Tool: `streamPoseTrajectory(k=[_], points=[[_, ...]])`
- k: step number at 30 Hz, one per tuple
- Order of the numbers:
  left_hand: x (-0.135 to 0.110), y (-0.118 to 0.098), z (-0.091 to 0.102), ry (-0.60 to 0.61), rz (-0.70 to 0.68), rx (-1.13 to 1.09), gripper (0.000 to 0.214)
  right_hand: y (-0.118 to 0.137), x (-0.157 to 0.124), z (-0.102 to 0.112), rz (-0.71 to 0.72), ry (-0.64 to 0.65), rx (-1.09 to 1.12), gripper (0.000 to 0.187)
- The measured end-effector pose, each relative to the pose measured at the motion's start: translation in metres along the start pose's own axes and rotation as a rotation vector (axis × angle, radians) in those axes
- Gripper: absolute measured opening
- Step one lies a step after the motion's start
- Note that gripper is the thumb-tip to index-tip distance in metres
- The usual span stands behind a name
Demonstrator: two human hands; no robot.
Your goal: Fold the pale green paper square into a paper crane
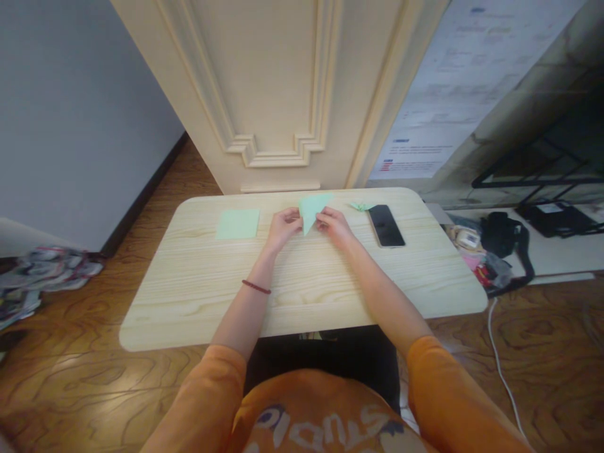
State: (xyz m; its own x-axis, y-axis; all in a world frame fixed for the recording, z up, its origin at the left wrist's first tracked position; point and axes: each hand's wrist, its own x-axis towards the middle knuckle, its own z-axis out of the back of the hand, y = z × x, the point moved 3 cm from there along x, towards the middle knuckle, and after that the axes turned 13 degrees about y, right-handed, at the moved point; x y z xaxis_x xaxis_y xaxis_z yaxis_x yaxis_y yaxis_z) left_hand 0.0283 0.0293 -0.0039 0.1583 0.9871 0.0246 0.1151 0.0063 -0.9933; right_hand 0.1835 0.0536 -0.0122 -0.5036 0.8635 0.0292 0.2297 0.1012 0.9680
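Observation:
Between my two hands is a folded sheet of light green paper [311, 209], roughly a triangle with its point toward me. My left hand [285, 228] pinches its left edge, fingers curled. On the other side, my right hand [334, 225] grips the right edge between thumb and fingers. A flat stack or sheet of square green paper [238, 224] lies left of my left hand. Right of my right hand, a small folded green paper piece [361, 206] rests by the top of a dark-screened smartphone [387, 225].
The pale wooden table [189, 283] has rounded corners and stands against a cream panelled door [278, 75]. Bags and small items [486, 264] lie right of the table. A white cable [501, 365] runs over the floor at right. Bundled items [51, 270] lie on the floor at left.

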Motion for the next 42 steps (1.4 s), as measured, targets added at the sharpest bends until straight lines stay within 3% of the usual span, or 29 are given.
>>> streamPoseTrajectory(k=[3, 6, 8, 14, 20, 24, 31, 42], points=[[0.002, 0.000, 0.001, -0.023, -0.023, 0.089, 0.028, -0.002, 0.001, 0.002, 0.026, -0.049, -0.104, 0.034], [0.001, -0.003, 0.002, -0.091, -0.092, 0.308, 0.019, 0.003, -0.002, 0.005, 0.131, -0.177, -0.305, 0.072], [-0.001, -0.006, 0.002, -0.122, -0.137, 0.443, 0.015, 0.009, -0.007, 0.003, 0.223, -0.211, -0.503, 0.084], [-0.003, -0.001, 0.006, -0.150, -0.156, 0.526, 0.013, 0.020, -0.017, -0.015, 0.333, 0.015, -0.830, 0.054], [0.001, 0.005, 0.014, -0.230, -0.144, 0.363, 0.028, 0.014, -0.013, -0.009, 0.298, -0.069, -0.885, 0.032], [0.000, 0.003, 0.013, -0.235, -0.050, 0.205, 0.023, 0.011, -0.010, -0.003, 0.279, -0.111, -0.837, 0.029], [0.000, 0.004, 0.013, -0.165, 0.014, -0.124, 0.035, 0.010, -0.007, 0.000, 0.273, -0.128, -0.735, 0.028], [0.004, 0.011, 0.016, -0.200, 0.034, -0.159, 0.042, 0.012, -0.007, -0.002, 0.285, -0.124, -0.676, 0.028]])
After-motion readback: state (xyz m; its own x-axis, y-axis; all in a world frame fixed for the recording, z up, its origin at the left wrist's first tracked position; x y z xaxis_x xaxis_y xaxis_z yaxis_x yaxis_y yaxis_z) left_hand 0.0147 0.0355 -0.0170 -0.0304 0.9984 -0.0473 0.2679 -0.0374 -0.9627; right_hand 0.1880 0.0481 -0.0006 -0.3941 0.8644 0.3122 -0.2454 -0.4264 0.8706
